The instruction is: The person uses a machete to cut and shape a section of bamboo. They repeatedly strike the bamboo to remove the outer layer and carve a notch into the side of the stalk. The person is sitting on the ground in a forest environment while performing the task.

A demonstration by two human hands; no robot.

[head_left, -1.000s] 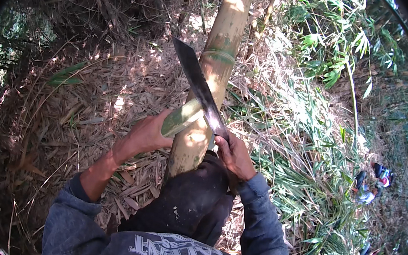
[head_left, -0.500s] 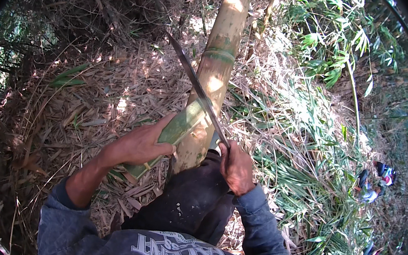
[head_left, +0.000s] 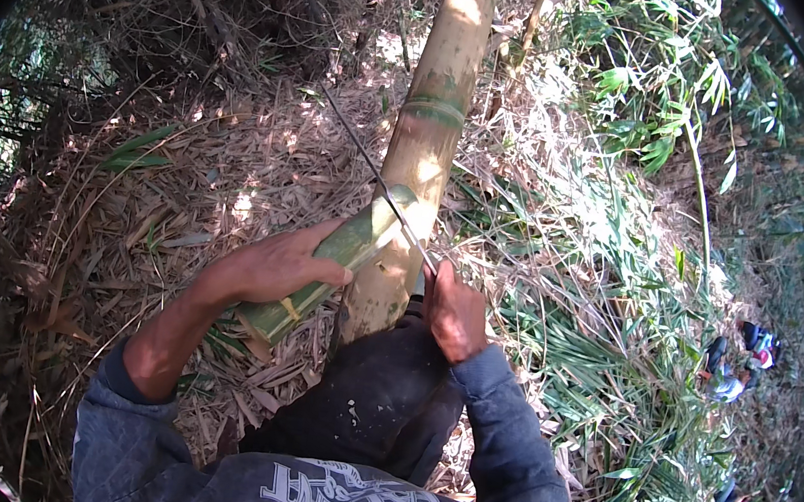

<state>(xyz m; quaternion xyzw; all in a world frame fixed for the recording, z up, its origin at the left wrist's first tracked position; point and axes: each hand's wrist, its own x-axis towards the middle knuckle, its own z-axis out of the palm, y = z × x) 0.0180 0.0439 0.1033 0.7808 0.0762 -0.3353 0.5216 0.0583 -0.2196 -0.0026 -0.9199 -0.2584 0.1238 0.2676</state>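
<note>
**Blade turned edge-on against the bamboo piece**

From my remote seat I saw the long knife (head_left: 380, 184), which a second before had lain broad and flat across the middle of the frame, show only as a thin dark line running from upper centre down to the right hand (head_left: 453, 308). That hand was wrapped tight round the handle, just right of centre. The left hand (head_left: 276, 266) had slid down and lay clasped over the short green bamboo piece (head_left: 336, 268), which leaned with its cut end against the thick standing bamboo stem (head_left: 420, 154) at centre. The edge met the top of that piece; I judged the blade had been set for splitting or shaving it. Dry leaf litter (head_left: 180, 196) covered the left side, green foliage (head_left: 654, 131) the right.
</note>
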